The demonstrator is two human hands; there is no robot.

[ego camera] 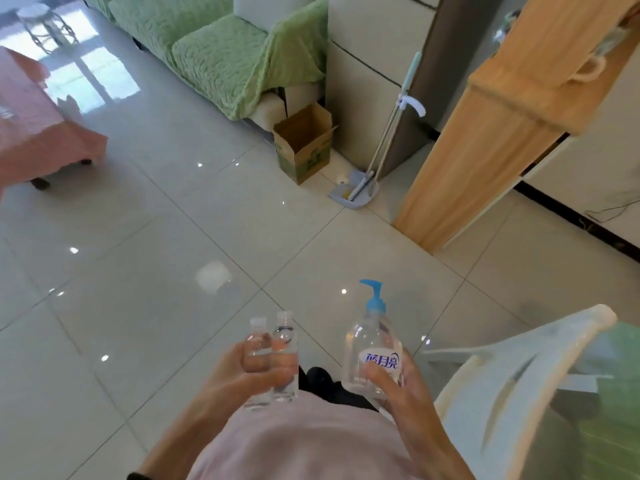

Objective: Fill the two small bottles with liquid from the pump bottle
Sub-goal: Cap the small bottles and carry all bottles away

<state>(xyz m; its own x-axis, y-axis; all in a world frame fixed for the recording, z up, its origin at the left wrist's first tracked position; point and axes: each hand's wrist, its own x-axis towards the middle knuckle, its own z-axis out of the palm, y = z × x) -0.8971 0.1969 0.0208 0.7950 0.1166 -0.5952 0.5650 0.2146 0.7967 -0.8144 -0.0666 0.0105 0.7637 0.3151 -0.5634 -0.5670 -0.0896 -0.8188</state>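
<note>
My left hand (239, 374): was raised before my waist, fingers curled round the two small bottles (257, 344). My right hand (403, 384): was alongside, gripping the pump bottle (371, 341).

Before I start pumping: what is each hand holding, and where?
Left hand grips both small bottles around their bodies; right hand holds the pump bottle by its lower body.

Cardboard box (304, 147) beside green-covered sofa (221, 53)

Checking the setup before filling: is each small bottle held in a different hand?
No, the left hand grips both small bottles side by side, while the right hand holds the pump bottle.
</note>
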